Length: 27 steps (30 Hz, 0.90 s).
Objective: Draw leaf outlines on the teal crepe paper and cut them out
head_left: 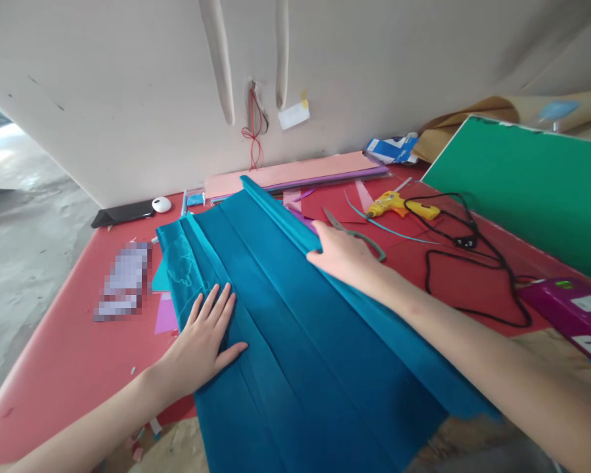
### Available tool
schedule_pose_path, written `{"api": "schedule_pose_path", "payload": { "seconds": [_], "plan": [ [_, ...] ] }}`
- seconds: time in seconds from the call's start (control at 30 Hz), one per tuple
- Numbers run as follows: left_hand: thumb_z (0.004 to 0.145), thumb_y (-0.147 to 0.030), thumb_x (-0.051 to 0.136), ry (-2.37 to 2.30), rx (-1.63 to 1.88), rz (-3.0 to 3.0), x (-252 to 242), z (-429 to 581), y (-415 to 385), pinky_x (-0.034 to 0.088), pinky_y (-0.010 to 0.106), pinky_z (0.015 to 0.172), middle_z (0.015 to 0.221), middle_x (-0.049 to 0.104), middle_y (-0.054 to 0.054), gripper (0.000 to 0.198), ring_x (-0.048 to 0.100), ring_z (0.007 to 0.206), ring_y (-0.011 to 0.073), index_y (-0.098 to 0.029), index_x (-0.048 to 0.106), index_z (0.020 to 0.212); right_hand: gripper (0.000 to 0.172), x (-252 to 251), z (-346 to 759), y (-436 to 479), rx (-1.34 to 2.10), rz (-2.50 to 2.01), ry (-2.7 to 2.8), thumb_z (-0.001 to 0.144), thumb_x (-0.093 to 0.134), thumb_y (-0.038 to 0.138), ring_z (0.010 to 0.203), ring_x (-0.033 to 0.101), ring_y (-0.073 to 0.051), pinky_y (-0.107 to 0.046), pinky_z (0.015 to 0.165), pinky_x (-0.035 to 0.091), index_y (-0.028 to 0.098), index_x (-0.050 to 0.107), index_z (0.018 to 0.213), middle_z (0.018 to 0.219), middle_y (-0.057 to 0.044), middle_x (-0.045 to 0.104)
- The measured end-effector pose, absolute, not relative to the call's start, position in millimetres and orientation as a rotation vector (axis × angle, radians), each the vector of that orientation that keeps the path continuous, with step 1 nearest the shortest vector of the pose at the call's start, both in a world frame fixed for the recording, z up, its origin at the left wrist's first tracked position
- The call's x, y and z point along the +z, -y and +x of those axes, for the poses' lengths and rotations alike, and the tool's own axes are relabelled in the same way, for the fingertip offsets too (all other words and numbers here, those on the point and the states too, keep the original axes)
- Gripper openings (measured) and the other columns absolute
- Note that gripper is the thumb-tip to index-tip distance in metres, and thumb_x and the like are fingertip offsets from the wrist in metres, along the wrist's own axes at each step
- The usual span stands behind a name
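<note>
A large teal paper sheet [295, 328] with lengthwise folds lies across the red table [64, 348]. My left hand [204, 338] rests flat on its left part, fingers stretched out and together. My right hand [342, 256] presses on the raised right fold of the sheet, with its fingers curled over the fold's edge. Grey scissors [357, 233] lie just behind my right hand.
A yellow glue gun [398, 205] with a black cable [473, 263] lies at the right, next to a purple power strip [571, 309]. A green board [526, 190] leans at the far right. Pink and purple sheets [295, 174] lie by the wall. A white mouse [161, 204] and dark case sit at the back left.
</note>
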<state>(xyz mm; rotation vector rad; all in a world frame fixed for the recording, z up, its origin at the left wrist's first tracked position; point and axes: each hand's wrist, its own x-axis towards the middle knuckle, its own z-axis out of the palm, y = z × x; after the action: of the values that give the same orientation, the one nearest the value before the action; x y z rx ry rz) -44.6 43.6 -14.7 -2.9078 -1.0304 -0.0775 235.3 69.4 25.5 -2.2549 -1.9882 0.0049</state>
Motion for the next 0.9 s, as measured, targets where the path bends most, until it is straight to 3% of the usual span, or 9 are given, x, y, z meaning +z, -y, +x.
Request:
{"api": "schedule_pose_path", "payload": {
  "seconds": [0.1, 0.2, 0.3, 0.43, 0.6, 0.7, 0.83, 0.9],
  "plan": [
    [0.091, -0.06, 0.023, 1.03, -0.088, -2.905, -15, -45, -44, 0.031, 0.053, 0.106, 0.148, 0.025, 0.015, 0.072, 0.022, 0.137, 0.0321, -0.014, 0.015, 0.146, 0.048, 29, 256, -71, -0.141, -2.232, 1.974, 0.076, 0.042, 0.004, 0.088, 0.059, -0.031, -0.038, 0.063, 0.045, 0.005, 0.047, 0.123, 0.102, -0.021, 0.061],
    [0.092, -0.06, 0.023, 1.036, -0.087, -2.908, -14, -45, -44, 0.031, 0.053, 0.106, 0.148, 0.025, 0.014, 0.071, 0.022, 0.136, 0.0323, -0.015, 0.015, 0.146, 0.041, 29, 258, -67, -0.247, -2.128, 2.066, 0.081, 0.036, 0.001, 0.098, 0.054, -0.03, -0.039, 0.074, 0.042, 0.008, 0.055, 0.116, 0.109, -0.019, 0.059],
    [0.091, -0.06, 0.024, 1.048, -0.073, -2.915, -14, -44, -45, 0.031, 0.053, 0.106, 0.148, 0.025, 0.014, 0.071, 0.022, 0.137, 0.0319, -0.015, 0.016, 0.146, 0.03, 22, 248, -61, -0.306, -2.04, 2.171, 0.086, 0.042, 0.016, 0.1, 0.051, -0.031, -0.04, 0.077, 0.04, 0.012, 0.058, 0.112, 0.111, -0.017, 0.059],
    [0.091, -0.061, 0.023, 1.054, -0.054, -2.923, -13, -44, -44, 0.03, 0.051, 0.107, 0.148, 0.024, 0.013, 0.071, 0.021, 0.137, 0.0312, -0.016, 0.018, 0.146, 0.042, 10, 240, -57, -0.328, -2.067, 2.207, 0.079, 0.057, 0.034, 0.094, 0.053, -0.033, -0.04, 0.072, 0.041, 0.01, 0.056, 0.114, 0.111, -0.018, 0.06],
    [0.091, -0.061, 0.021, 1.056, -0.041, -2.925, -12, -43, -44, 0.029, 0.052, 0.107, 0.148, 0.024, 0.015, 0.073, 0.02, 0.137, 0.0318, -0.012, 0.021, 0.144, 0.036, 10, 251, -62, -0.312, -2.161, 2.162, 0.079, 0.052, 0.02, 0.089, 0.058, -0.029, -0.035, 0.064, 0.043, 0.01, 0.056, 0.113, 0.105, -0.017, 0.064],
    [0.091, -0.061, 0.021, 1.062, -0.035, -2.925, -12, -43, -43, 0.028, 0.052, 0.108, 0.148, 0.024, 0.015, 0.073, 0.02, 0.137, 0.0318, -0.012, 0.021, 0.144, 0.041, 15, 260, -64, -0.346, -2.204, 2.125, 0.08, 0.049, 0.015, 0.084, 0.059, -0.03, -0.036, 0.062, 0.043, 0.006, 0.052, 0.119, 0.098, -0.018, 0.065],
    [0.091, -0.062, 0.022, 1.058, -0.018, -2.92, -11, -44, -43, 0.028, 0.05, 0.108, 0.149, 0.024, 0.014, 0.072, 0.02, 0.137, 0.0305, -0.015, 0.018, 0.146, 0.047, 16, 264, -64, -0.46, -2.139, 2.197, 0.082, 0.041, 0.007, 0.094, 0.055, -0.037, -0.045, 0.071, 0.042, -0.001, 0.042, 0.129, 0.112, -0.028, 0.057],
    [0.091, -0.061, 0.021, 1.045, -0.019, -2.911, -11, -44, -43, 0.029, 0.05, 0.108, 0.149, 0.023, 0.014, 0.071, 0.019, 0.137, 0.0305, -0.015, 0.017, 0.146, 0.045, 14, 261, -64, -0.482, -1.989, 2.366, 0.085, 0.035, 0.002, 0.103, 0.052, -0.035, -0.047, 0.081, 0.039, 0.004, 0.046, 0.128, 0.122, -0.025, 0.053]
  ]
}}
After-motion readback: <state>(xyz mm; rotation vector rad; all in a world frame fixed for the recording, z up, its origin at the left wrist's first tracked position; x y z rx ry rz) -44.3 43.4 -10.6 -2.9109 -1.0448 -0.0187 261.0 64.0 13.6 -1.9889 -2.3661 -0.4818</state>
